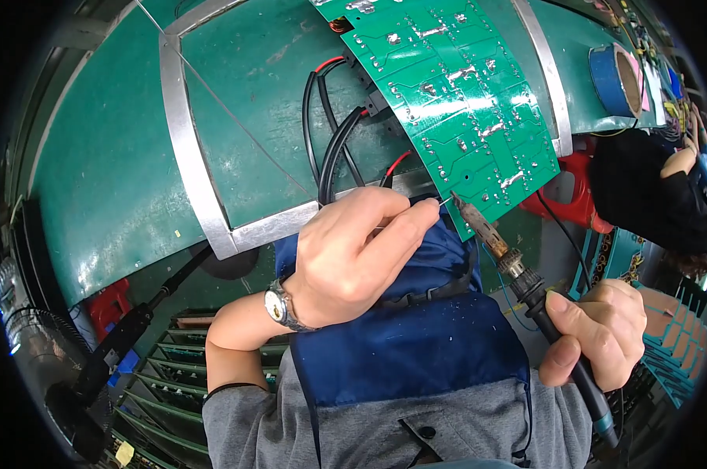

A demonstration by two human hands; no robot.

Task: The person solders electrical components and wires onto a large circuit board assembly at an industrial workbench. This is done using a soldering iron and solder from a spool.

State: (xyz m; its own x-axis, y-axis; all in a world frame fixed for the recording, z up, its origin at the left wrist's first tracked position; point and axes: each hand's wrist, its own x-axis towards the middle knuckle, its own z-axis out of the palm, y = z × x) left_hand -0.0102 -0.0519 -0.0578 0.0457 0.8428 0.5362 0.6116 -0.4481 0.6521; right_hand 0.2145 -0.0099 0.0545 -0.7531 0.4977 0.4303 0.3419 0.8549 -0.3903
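Note:
A large green circuit board (467, 86), solder side up, rests tilted across the metal frame at the bench's near edge. My right hand (604, 332) is wrapped round the black handle of a soldering iron (535, 299). The iron's tip meets the board near its lower left corner. Close to that tip, my left hand (353, 254) pinches a thin solder wire (446, 202) between thumb and fingertips. A fine strand (236, 117) slants down from the upper left toward my left hand. Black cables with red ends (339, 144) loop out from under the board's left side.
A metal frame (188, 148) lies on the green bench top (103, 187). At the right stands a blue tape roll (610, 78). A red stool (576, 191) and a person in black (643, 187) are beyond. Racked boards (174, 375) stand low at left.

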